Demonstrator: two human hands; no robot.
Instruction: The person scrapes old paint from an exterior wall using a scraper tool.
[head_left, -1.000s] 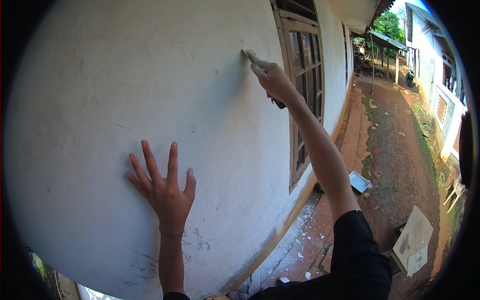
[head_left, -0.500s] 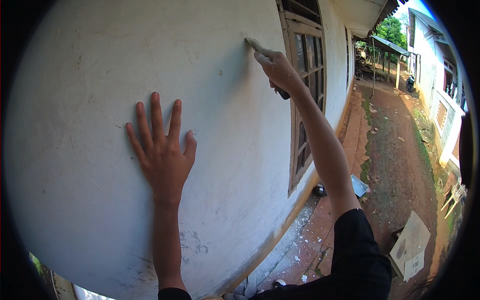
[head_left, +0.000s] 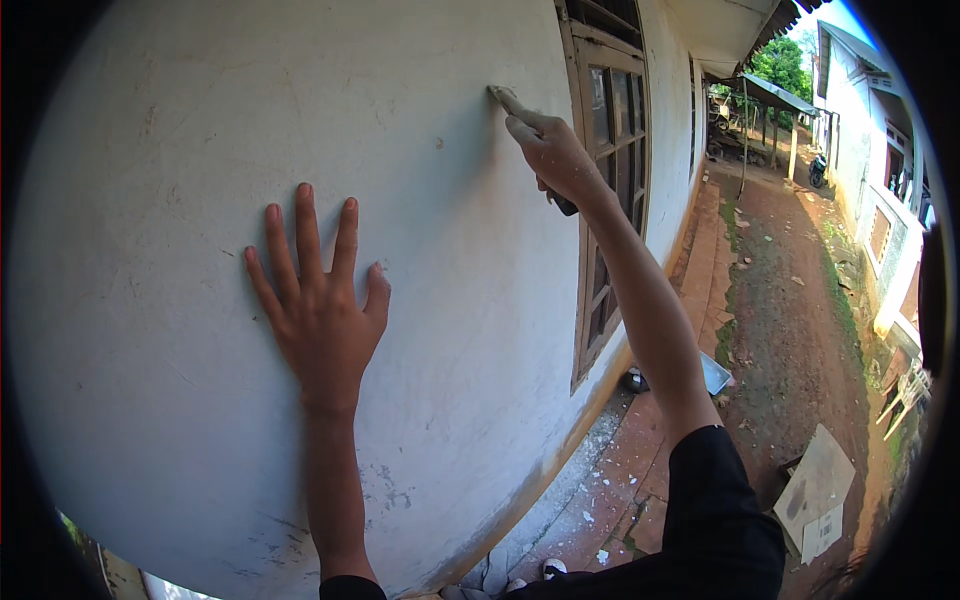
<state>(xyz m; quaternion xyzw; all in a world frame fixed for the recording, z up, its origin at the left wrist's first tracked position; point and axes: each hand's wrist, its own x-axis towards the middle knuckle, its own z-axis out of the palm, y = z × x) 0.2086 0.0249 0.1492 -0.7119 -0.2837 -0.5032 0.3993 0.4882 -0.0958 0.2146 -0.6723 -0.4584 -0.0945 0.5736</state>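
Gripping the scraper (head_left: pixel 508 100) in the head view, the right hand (head_left: pixel 560 160) is closed around it, the dark handle end projecting below the fist. The tool's tip is positioned at the white wall (head_left: pixel 180 300), left of the wooden-framed window (head_left: pixel 622 150). The left hand (head_left: pixel 325 320), released with fingers spread, lies against the wall, lower left. White flakes (head_left: pixel 587 517) lie on the paving (head_left: pixel 650 525) below.

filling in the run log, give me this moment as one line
left hand: spread on white wall | right hand: gripping scraper-like tool, tip at wall
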